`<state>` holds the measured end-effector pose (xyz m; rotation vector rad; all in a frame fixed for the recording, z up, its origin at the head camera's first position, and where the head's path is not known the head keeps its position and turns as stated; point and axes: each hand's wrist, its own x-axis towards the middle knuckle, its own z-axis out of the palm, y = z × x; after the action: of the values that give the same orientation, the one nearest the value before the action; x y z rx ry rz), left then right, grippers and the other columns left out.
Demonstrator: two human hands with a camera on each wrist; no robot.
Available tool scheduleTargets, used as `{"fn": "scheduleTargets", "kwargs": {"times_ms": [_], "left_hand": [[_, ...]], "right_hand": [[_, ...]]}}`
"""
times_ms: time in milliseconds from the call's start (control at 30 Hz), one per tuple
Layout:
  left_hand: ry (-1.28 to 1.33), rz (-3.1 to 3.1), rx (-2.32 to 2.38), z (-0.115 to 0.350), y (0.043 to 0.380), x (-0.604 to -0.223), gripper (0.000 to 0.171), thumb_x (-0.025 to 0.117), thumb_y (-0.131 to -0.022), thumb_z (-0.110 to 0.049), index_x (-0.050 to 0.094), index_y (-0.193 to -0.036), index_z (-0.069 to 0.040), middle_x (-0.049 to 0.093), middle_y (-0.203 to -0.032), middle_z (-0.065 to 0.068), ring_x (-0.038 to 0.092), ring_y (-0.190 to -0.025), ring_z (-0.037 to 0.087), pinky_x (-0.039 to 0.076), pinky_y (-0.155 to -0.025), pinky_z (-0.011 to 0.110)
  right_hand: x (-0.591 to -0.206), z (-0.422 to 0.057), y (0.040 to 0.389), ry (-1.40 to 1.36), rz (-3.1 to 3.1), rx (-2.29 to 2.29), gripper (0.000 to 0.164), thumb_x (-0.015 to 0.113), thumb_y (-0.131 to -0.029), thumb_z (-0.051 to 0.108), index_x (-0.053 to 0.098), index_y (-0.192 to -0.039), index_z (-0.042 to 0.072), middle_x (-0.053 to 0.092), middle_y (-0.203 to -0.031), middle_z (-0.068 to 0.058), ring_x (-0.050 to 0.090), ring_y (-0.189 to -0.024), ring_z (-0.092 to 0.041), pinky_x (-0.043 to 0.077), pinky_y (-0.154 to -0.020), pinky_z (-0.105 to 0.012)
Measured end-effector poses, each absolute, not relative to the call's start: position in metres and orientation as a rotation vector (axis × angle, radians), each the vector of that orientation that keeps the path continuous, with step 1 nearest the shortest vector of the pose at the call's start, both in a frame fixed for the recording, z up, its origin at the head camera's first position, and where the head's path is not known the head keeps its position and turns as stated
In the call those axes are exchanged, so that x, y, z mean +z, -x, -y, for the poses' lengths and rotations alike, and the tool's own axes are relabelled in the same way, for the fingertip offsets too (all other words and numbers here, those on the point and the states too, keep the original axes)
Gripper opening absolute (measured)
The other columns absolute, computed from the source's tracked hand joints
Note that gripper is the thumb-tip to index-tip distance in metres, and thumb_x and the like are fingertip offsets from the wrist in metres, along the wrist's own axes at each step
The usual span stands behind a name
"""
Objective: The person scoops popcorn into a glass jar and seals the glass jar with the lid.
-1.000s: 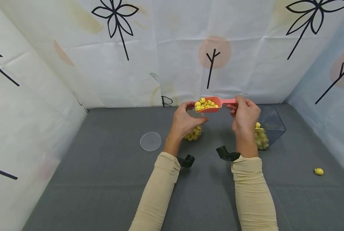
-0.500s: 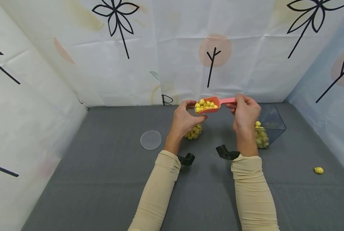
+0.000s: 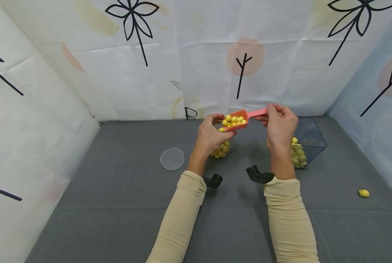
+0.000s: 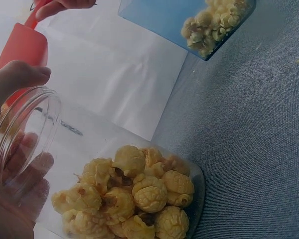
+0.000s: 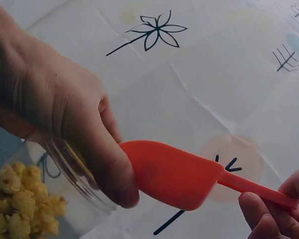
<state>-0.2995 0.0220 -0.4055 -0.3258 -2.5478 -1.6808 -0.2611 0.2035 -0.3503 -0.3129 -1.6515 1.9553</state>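
My left hand (image 3: 212, 136) grips a clear jar (image 4: 94, 129) around its neck; popcorn (image 4: 149, 191) fills its lower part, and the jar stands on the grey cloth. Level with the jar's mouth, my right hand (image 3: 281, 122) pinches the handle of an orange-red scoop (image 5: 174, 174). Yellow popcorn (image 3: 234, 121) lies heaped in the scoop, whose front lip tilts down over the jar opening between my left thumb and fingers. In the right wrist view the scoop's underside hides its load.
A clear bluish bin (image 3: 309, 133) with popcorn in it stands behind my right wrist. One loose piece of popcorn (image 3: 364, 193) lies at the right. A round clear lid (image 3: 172, 159) lies left of the jar. Patterned white sheets (image 3: 202, 73) rise behind the table.
My right hand has lifted the handle slightly, so the scoop tips more toward the jar. Popcorn has slid to its front lip. The left hand and jar stay put.
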Motion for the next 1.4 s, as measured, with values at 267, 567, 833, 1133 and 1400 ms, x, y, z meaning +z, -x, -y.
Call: {"fn": "scheduleTargets", "kwargs": {"times_ms": [267, 567, 833, 1133, 1400], "left_hand": [[0.353, 2.518, -1.704, -0.021, 0.301, -0.405, 0.068, 0.087, -0.077, -0.036, 0.056, -0.135, -0.019, 0.065, -0.131, -0.001, 0.060, -0.116, 0.017, 0.053, -0.096, 0.038], [0.366, 2.509, -1.699, -0.021, 0.300, -0.405, 0.068, 0.086, -0.077, -0.033, 0.057, -0.136, -0.018, 0.066, -0.130, 0.000, 0.061, -0.122, 0.018, 0.052, -0.096, 0.042], [0.371, 2.532, -1.674, -0.021, 0.299, -0.404, 0.069, 0.087, -0.078, -0.036, 0.055, -0.137, -0.020, 0.063, -0.131, -0.004, 0.060, -0.121, 0.015, 0.053, -0.097, 0.042], [0.413, 2.612, -1.619, -0.018, 0.298, -0.404, 0.082, 0.089, -0.076, -0.045, 0.050, -0.145, -0.022, 0.057, -0.141, -0.007, 0.054, -0.131, 0.018, 0.050, -0.106, 0.044], [0.512, 2.581, -1.505, -0.016, 0.299, -0.396, 0.093, 0.088, -0.075, -0.051, 0.043, -0.152, -0.025, 0.051, -0.149, -0.005, 0.048, -0.138, 0.018, 0.046, -0.112, 0.046]], "right_hand": [[-0.342, -0.200, 0.253, 0.098, 1.712, 1.879, 0.030, 0.069, -0.098, 0.019, 0.067, -0.119, -0.001, 0.073, -0.083, 0.002, 0.071, -0.062, -0.005, 0.054, -0.063, -0.017], [-0.335, -0.194, 0.248, 0.060, 1.852, 1.679, 0.033, 0.070, -0.098, 0.025, 0.069, -0.120, 0.000, 0.072, -0.081, 0.011, 0.071, -0.067, -0.002, 0.055, -0.068, -0.016], [-0.337, -0.197, 0.248, 0.059, 1.850, 1.713, 0.034, 0.069, -0.098, 0.026, 0.069, -0.121, 0.000, 0.072, -0.083, 0.009, 0.072, -0.067, -0.002, 0.056, -0.068, -0.016], [-0.338, -0.206, 0.245, 0.115, 1.723, 1.759, 0.034, 0.069, -0.098, 0.022, 0.066, -0.123, -0.002, 0.074, -0.084, 0.005, 0.072, -0.066, -0.003, 0.055, -0.067, -0.016], [-0.335, -0.217, 0.246, 0.152, 1.430, 1.879, 0.031, 0.072, -0.095, 0.014, 0.066, -0.117, -0.007, 0.074, -0.085, -0.007, 0.071, -0.061, -0.009, 0.054, -0.060, -0.018]]}}
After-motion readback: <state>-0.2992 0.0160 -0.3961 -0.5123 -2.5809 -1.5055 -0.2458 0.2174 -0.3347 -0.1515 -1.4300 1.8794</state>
